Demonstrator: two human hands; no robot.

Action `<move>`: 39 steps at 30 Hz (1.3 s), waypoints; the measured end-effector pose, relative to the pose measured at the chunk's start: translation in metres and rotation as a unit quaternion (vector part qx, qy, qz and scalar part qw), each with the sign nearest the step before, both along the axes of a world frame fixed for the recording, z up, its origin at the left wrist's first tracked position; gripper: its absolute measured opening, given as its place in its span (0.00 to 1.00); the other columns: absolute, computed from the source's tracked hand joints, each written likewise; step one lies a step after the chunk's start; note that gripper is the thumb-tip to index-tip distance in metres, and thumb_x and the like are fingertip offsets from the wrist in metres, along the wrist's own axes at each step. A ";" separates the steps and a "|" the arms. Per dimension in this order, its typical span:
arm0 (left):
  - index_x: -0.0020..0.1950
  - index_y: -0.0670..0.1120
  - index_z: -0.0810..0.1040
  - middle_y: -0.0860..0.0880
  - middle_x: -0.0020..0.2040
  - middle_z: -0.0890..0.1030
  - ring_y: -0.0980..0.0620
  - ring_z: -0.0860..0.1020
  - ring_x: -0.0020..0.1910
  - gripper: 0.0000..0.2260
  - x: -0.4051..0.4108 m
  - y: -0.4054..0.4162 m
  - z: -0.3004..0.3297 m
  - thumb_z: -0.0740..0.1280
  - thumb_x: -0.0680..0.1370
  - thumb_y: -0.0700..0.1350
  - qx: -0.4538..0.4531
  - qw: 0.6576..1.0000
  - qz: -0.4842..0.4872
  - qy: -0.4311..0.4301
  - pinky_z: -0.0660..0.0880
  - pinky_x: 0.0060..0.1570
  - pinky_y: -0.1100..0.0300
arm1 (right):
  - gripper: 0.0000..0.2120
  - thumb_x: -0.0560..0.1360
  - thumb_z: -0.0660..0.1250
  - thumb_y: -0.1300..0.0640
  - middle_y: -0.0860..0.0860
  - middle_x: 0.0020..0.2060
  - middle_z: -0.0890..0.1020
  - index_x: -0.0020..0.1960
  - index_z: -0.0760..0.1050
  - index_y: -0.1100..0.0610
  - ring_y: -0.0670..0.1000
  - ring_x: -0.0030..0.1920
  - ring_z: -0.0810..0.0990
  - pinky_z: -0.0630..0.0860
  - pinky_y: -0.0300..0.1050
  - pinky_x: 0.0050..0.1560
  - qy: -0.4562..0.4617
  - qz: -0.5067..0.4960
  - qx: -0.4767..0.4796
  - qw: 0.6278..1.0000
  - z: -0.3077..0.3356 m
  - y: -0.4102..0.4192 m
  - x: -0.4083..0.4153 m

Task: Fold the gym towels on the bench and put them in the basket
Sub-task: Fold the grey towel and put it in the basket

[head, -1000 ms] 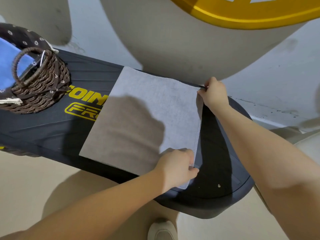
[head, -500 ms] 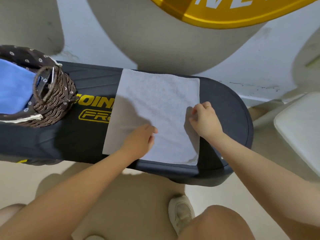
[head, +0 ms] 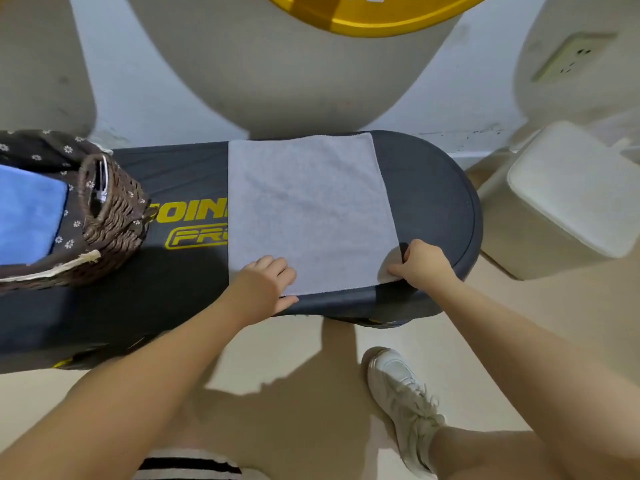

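Grey towel [head: 308, 209] lies flat on the bench [head: 433, 202], not fully folded. Left hand [head: 266, 282] pinches the near-left corner, right hand [head: 420, 263] grips the near-right corner. Blue towel [head: 27, 213] already sits in the wicker basket [head: 110, 216]; grey one looks left to fold and stow.

A white lace-up sneaker [head: 403, 407] stands on the beige floor [head: 311, 348]; a cream padded stool [head: 568, 192] sits by the wall socket [head: 571, 57].
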State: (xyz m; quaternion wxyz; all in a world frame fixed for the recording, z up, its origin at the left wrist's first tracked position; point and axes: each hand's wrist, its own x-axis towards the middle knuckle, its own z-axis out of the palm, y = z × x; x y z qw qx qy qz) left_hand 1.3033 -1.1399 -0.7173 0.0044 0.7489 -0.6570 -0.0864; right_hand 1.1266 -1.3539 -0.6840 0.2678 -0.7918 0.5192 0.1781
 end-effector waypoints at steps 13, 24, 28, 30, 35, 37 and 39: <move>0.39 0.48 0.70 0.49 0.31 0.73 0.49 0.73 0.26 0.14 0.009 0.009 0.013 0.67 0.57 0.38 0.007 0.999 -0.049 -0.018 0.62 0.21 0.67 | 0.07 0.75 0.67 0.60 0.58 0.40 0.74 0.50 0.73 0.64 0.50 0.33 0.72 0.71 0.37 0.29 -0.073 -0.161 0.185 0.967 0.013 -0.001 -0.007; 0.52 0.43 0.80 0.42 0.54 0.79 0.44 0.80 0.49 0.16 0.011 -0.021 0.017 0.55 0.74 0.44 -0.090 0.990 0.092 0.053 0.75 0.45 0.56 | 0.19 0.80 0.54 0.57 0.59 0.73 0.62 0.70 0.63 0.61 0.60 0.71 0.62 0.63 0.53 0.67 -0.140 0.233 -0.110 0.956 0.023 0.041 0.057; 0.77 0.46 0.47 0.50 0.78 0.45 0.52 0.46 0.77 0.24 0.021 -0.054 0.010 0.47 0.82 0.50 0.032 0.979 0.198 0.037 0.44 0.73 0.59 | 0.28 0.81 0.50 0.49 0.51 0.77 0.46 0.77 0.46 0.56 0.52 0.77 0.44 0.45 0.48 0.76 -0.149 0.323 -0.051 0.933 -0.004 0.058 0.098; 0.76 0.41 0.52 0.44 0.77 0.52 0.47 0.53 0.76 0.30 0.028 -0.053 -0.003 0.44 0.79 0.57 0.012 0.974 0.225 0.013 0.49 0.72 0.56 | 0.29 0.81 0.47 0.44 0.48 0.77 0.42 0.77 0.42 0.52 0.50 0.77 0.40 0.40 0.50 0.76 -0.122 0.330 -0.052 0.935 -0.021 0.051 0.106; 0.73 0.37 0.59 0.39 0.74 0.62 0.42 0.62 0.73 0.36 0.033 -0.047 -0.023 0.57 0.75 0.62 0.042 0.967 0.248 -0.048 0.62 0.69 0.49 | 0.29 0.80 0.42 0.40 0.47 0.77 0.39 0.76 0.38 0.47 0.51 0.77 0.38 0.37 0.51 0.75 -0.058 0.367 -0.129 0.920 -0.048 0.001 0.101; 0.74 0.38 0.56 0.40 0.75 0.58 0.43 0.59 0.74 0.37 0.032 -0.048 -0.022 0.58 0.75 0.63 0.038 0.965 0.257 -0.044 0.58 0.71 0.48 | 0.28 0.80 0.42 0.40 0.47 0.77 0.40 0.77 0.39 0.48 0.50 0.77 0.39 0.37 0.50 0.75 -0.055 0.356 -0.144 0.922 -0.047 -0.023 0.101; 0.74 0.39 0.56 0.40 0.75 0.59 0.42 0.59 0.74 0.36 0.033 -0.047 -0.022 0.54 0.76 0.64 0.045 0.965 0.250 -0.057 0.59 0.70 0.47 | 0.28 0.81 0.43 0.42 0.48 0.77 0.41 0.77 0.40 0.49 0.50 0.77 0.40 0.38 0.51 0.75 -0.048 0.323 -0.157 0.932 -0.046 -0.046 0.100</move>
